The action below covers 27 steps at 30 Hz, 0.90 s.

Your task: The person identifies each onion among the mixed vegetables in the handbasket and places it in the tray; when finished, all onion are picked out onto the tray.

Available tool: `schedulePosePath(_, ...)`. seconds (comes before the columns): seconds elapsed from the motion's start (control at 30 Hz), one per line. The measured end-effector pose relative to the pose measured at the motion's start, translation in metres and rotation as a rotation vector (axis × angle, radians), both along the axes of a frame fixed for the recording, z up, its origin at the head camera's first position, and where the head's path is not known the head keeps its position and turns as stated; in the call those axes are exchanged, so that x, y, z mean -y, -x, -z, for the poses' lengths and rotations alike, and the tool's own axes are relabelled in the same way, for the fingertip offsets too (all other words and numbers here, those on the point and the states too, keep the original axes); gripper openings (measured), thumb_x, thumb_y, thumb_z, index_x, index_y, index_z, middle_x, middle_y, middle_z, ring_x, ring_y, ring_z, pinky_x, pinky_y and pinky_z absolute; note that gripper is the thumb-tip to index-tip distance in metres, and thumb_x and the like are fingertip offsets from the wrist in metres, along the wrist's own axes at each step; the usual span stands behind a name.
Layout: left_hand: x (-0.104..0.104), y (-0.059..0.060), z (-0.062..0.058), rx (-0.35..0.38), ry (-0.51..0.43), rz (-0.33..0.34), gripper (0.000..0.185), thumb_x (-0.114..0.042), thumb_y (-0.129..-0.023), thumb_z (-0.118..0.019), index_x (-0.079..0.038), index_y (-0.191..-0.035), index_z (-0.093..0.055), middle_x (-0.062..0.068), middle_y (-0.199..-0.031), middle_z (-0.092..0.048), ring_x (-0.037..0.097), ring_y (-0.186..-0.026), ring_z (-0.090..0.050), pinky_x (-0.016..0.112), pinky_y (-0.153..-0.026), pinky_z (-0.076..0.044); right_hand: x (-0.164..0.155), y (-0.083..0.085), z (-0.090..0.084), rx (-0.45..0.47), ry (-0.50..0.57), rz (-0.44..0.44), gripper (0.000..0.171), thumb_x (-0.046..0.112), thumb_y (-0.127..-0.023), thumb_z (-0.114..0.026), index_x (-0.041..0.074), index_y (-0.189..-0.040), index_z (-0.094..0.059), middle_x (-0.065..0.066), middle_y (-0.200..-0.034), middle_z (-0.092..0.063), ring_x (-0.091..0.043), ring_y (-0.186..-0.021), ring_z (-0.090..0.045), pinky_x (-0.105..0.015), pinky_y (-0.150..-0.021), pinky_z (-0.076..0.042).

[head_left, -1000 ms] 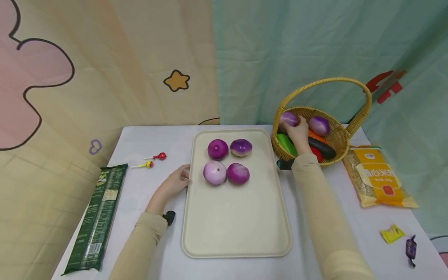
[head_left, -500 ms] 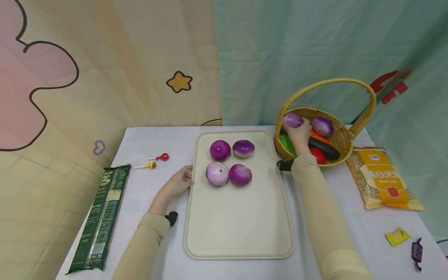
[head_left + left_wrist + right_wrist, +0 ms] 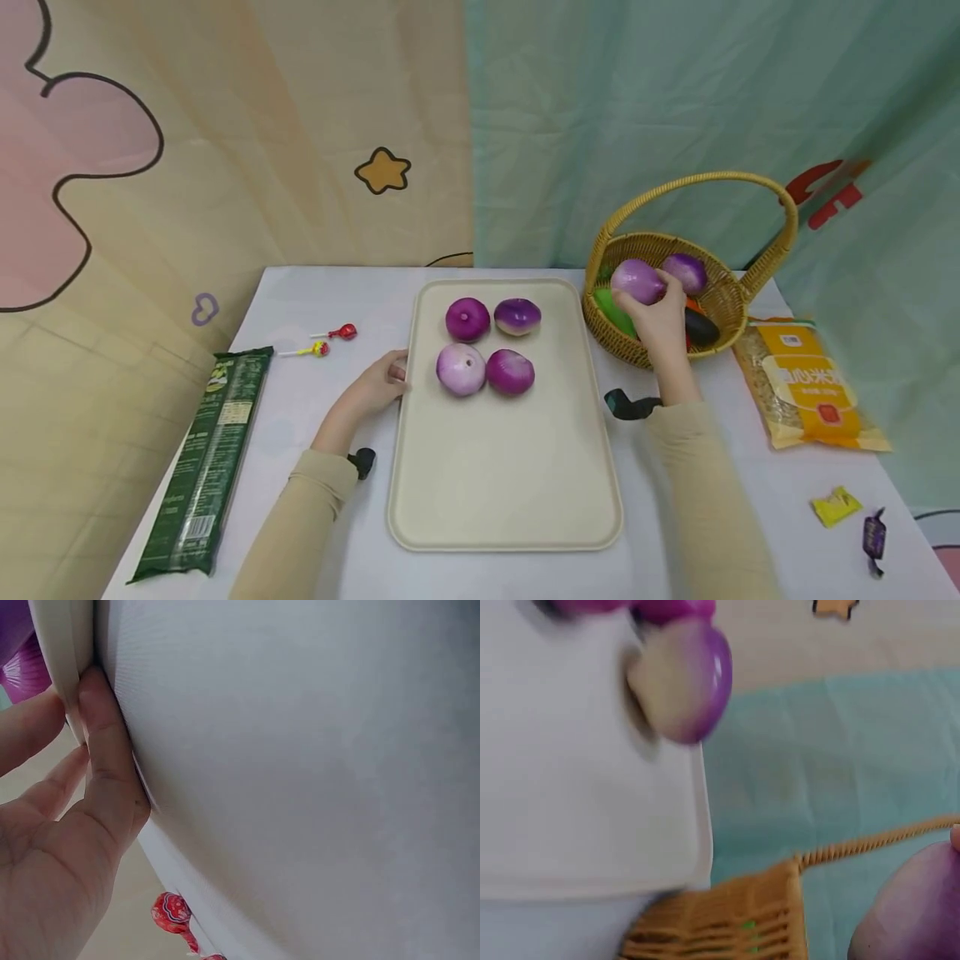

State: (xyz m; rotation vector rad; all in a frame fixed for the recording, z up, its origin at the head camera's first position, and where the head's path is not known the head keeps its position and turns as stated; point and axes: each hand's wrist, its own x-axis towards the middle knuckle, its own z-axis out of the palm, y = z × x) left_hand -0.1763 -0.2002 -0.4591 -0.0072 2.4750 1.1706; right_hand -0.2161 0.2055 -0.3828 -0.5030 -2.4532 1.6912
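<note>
place: a made-up play or filming corner, not a real kitchen
walls: hanging cloth sheets (image 3: 300, 125) with a drawn star (image 3: 382, 171) and flower shape
worktop (image 3: 315, 292): white, with a basket (image 3: 720, 292) of toy-looking vegetables, sweets (image 3: 836, 506) and food packets (image 3: 810, 383)

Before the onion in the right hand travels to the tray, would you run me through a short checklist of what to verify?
1. Right hand grips the onion: ok.
2. Onion lifted above the basket rim: ok.
3. Left hand holds the tray edge: ok.
4. Free space on the tray beside the four onions: ok.
5. Grip firmness: cannot tell.
</note>
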Motion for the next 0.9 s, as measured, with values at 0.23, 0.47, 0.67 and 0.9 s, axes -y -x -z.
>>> schedulePosePath(0.23,0.001,0.002,-0.001,0.013,-0.017,-0.008,0.061,-0.002,-0.093,-0.055,-0.001,-0.150,-0.033,0.019,-0.110,-0.056,0.024,-0.093,-0.056,0.032,-0.081,-0.048,0.018,-0.055,0.000,-0.012,-0.023,-0.188,0.085,0.027,-0.088,-0.072,0.009,-0.153,-0.021,-0.021,-0.154,-0.022,-0.038,-0.139,-0.031,-0.053,-0.115,-0.032)
schedulePosePath(0.47,0.003,0.001,-0.003,0.007,-0.010,-0.005,0.062,-0.002,-0.093,-0.056,0.001,-0.150,-0.033,0.021,-0.110,-0.056,0.025,-0.093,-0.057,0.034,-0.082,-0.049,0.051,-0.089,0.013,-0.033,0.009,-0.419,0.082,0.019,-0.083,-0.078,0.010,-0.149,-0.031,-0.018,-0.147,-0.038,-0.035,-0.127,-0.042,-0.049,-0.106,-0.038)
schedulePosePath(0.67,0.004,0.002,-0.001,-0.007,-0.026,0.005,0.062,-0.001,-0.092,-0.056,0.001,-0.149,-0.033,0.019,-0.107,-0.056,0.024,-0.090,-0.057,0.032,-0.080,-0.049,0.090,-0.107,0.034,-0.007,0.016,-0.576,0.083,0.023,-0.076,-0.084,0.013,-0.146,-0.039,-0.012,-0.146,-0.043,-0.031,-0.128,-0.044,-0.046,-0.103,-0.042)
schedulePosePath(0.9,0.004,0.002,0.001,0.000,-0.044,0.010,0.061,0.001,-0.092,-0.055,0.002,-0.149,-0.033,0.021,-0.108,-0.056,0.024,-0.091,-0.059,0.034,-0.082,-0.052,0.127,-0.109,0.057,0.019,0.005,-0.694,0.082,0.021,-0.072,-0.088,0.009,-0.142,-0.045,-0.011,-0.142,-0.049,-0.029,-0.121,-0.055,-0.044,-0.100,-0.048)
